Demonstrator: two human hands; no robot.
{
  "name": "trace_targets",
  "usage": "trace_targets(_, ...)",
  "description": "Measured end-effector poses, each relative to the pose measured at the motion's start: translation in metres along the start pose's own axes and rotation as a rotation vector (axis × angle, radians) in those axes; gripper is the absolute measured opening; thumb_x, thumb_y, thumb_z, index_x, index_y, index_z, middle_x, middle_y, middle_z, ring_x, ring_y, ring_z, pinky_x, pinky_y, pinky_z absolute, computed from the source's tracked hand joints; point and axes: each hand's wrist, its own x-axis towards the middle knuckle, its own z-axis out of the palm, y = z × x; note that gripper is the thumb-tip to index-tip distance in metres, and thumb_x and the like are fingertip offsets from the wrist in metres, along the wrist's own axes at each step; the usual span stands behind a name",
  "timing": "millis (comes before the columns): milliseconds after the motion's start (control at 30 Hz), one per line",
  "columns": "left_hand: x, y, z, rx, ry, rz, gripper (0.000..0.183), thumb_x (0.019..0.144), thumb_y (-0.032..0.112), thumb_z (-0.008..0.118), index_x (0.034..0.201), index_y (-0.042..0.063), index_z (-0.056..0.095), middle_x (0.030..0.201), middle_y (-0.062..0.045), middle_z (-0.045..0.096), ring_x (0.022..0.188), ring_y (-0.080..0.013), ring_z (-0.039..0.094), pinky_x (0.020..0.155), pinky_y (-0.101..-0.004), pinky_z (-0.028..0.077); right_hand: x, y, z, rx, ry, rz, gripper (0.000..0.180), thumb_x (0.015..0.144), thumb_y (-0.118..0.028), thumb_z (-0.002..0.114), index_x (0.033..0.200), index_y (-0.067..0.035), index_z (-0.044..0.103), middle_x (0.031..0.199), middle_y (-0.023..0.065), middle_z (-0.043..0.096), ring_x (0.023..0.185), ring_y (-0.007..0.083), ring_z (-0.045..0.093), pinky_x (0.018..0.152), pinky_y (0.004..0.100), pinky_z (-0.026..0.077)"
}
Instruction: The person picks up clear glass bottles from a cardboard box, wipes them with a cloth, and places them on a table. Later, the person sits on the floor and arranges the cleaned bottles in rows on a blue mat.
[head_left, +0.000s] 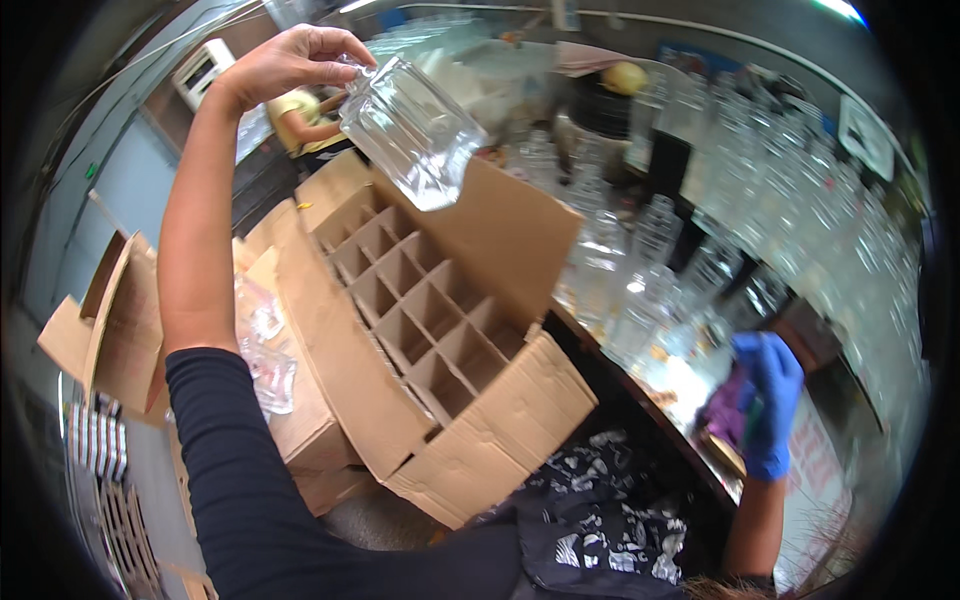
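Observation:
My left hand (304, 64) is bare and grips a clear glass bottle (412, 131) by its neck. The bottle hangs tilted, base down to the right, above an open cardboard carton (495, 420). Cardboard dividers (427, 304) split the carton into several cells, and those I can see into look empty. On my right hand (769, 409) is a blue glove. Its fingers curl against a bunched purple cloth (724, 412) over the worktable; blur hides the exact grip. Several clear bottles (637, 300) stand upright on the table between the carton and that hand.
Many more clear bottles (780, 172) crowd the table's far side. A black round container (600, 109) stands behind, with a yellowish round object (624, 77) on top. Clear glass or plastic pieces (266, 367) lie on cardboard at left. Another person (304, 124) works beyond the carton.

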Motion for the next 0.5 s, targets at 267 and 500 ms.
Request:
trace_targets(267, 0.146, 0.146, 0.178, -0.498, -0.636, 0.503, 0.038, 0.091, 0.030, 0.065, 0.116, 0.002, 0.062, 0.102, -0.002, 0.063, 0.094, -0.0090, 0.058, 0.087, -0.0243, 0.047, 0.011, -0.047, 0.013, 0.688, -0.843, 0.289, 0.071, 0.095, -0.056, 0.042, 0.138, 0.001, 0.044, 0.129, 0.0106, 0.057, 0.120, 0.0196, 0.052, 0.104, 0.0357, 0.038)
trace_targets(500, 0.205, 0.233, 0.318, -0.686, -0.470, 0.340, 0.037, 0.099, 0.032, 0.052, 0.127, 0.008, 0.057, 0.111, -0.002, 0.061, 0.088, -0.0059, 0.053, 0.078, -0.0220, 0.045, -0.024, -0.024, -0.065, 1.179, -0.392, 0.292, 0.055, 0.093, -0.028, 0.059, 0.138, -0.002, 0.042, 0.132, 0.0117, 0.054, 0.119, 0.0230, 0.055, 0.104, 0.0357, 0.043)
